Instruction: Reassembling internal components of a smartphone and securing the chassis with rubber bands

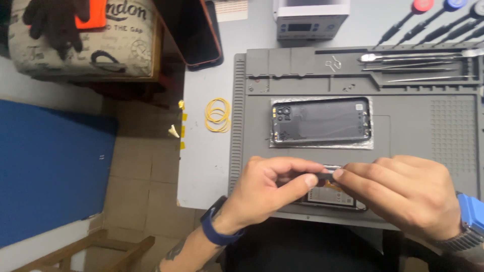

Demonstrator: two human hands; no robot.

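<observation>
My left hand (269,189) and my right hand (403,194) meet over the near edge of a grey repair mat (418,131). Together they pinch a small dark part (326,174) between fingertips. Under them lies an opened phone body (333,199), mostly hidden by my hands, with a light battery label showing. Farther back on the mat, a dark phone back cover (320,121) rests on a silvery sheet (370,143).
Metal tweezers and picks (418,63) lie in the mat's top tray, screwdrivers (433,22) beyond. Yellow rubber bands (218,115) sit left of the mat on the grey table. A white device (310,19) and a dark tablet (199,32) stand at the back. Floor and a blue mat (50,166) are left.
</observation>
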